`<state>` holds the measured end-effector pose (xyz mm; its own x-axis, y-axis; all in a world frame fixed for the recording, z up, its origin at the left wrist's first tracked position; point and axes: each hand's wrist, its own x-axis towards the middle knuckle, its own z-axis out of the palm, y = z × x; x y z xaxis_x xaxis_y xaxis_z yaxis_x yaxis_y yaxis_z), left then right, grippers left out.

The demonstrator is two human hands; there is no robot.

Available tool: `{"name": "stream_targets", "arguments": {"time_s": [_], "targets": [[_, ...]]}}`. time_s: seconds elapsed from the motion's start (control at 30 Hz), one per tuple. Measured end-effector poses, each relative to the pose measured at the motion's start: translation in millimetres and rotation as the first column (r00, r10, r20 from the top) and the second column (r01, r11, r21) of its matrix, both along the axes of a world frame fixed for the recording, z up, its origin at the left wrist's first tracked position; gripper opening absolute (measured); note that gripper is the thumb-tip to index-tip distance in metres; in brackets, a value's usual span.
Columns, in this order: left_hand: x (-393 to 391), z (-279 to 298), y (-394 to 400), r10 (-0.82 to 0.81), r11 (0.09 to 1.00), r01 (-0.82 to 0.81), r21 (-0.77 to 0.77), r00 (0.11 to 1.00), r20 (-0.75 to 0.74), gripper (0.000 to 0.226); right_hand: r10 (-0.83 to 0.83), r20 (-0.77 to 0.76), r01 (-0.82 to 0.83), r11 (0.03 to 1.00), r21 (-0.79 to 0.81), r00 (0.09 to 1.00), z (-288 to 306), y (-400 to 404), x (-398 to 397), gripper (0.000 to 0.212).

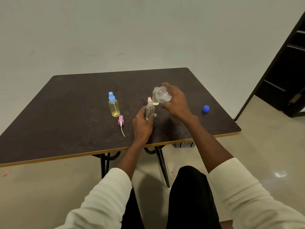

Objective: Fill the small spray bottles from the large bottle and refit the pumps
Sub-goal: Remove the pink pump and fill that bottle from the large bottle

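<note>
The left hand (pixel 142 123) holds a small clear bottle (pixel 150 111) standing straight up on the dark table (pixel 74 103), mouth open. The right hand (pixel 176 101) grips the large bottle (pixel 162 95), tipped sideways, mouth pointing left, above it.

The table (pixel 79 103) has a dark brown top with a matt, faintly grained, wood-look finish and a thin tan edging strip along its near edge; its legs (pixel 162 166) look like black metal tube. The small spray bottle (pixel 150 111) and the large bottle (pixel 162 96) are clear, glossy plastic. Toward the left side stands a yellow-tinted translucent plastic bottle (pixel 114 108) with a smooth, opaque light blue plastic pump. The loose pink pump (pixel 121 120) and the blue cap (pixel 205 109) near the right edge are opaque plastic. The sleeves (pixel 231 179) are cream ribbed knit cloth. The floor (pixel 264 146) is glossy, reflective tile.
</note>
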<state>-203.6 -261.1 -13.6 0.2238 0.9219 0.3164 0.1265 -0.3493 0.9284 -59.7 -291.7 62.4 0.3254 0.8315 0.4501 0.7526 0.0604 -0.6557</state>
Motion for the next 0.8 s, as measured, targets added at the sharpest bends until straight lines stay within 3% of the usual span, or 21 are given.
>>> {"name": "stream_targets", "arguments": {"time_s": [0.1,0.17,0.33,0.67,0.8], "targets": [[0.7,-0.1,1.0,0.008,1.000,-0.009,-0.013,1.000,-0.013,0.033,-0.102,-0.270,0.117,0.992,0.040,0.957,-2.6,-3.8,4.4,0.078],[1.5,-1.6,2.8,0.017,1.000,-0.017,-0.018,1.000,-0.018,0.036,-0.144,-0.351,0.167,0.985,0.036,0.925,-6.3,-5.3,9.3,0.078],[3.0,-1.1,2.1,0.051,0.997,-0.053,-0.060,0.998,-0.032,0.043,-0.158,-0.430,0.187,0.982,0.025,0.889,-17.0,-11.3,12.9,0.064],[2.5,0.9,1.4,0.057,0.995,-0.061,-0.077,0.997,-0.053,0.047,-0.142,-0.513,0.192,0.980,0.045,0.846,-27.6,-13.5,19.8,0.080],[2.0,1.9,1.9,0.060,0.991,-0.061,-0.121,0.998,-0.011,0.065,-0.230,-0.485,0.326,0.937,0.122,0.843,-28.4,-19.7,1.3,0.095]]}}
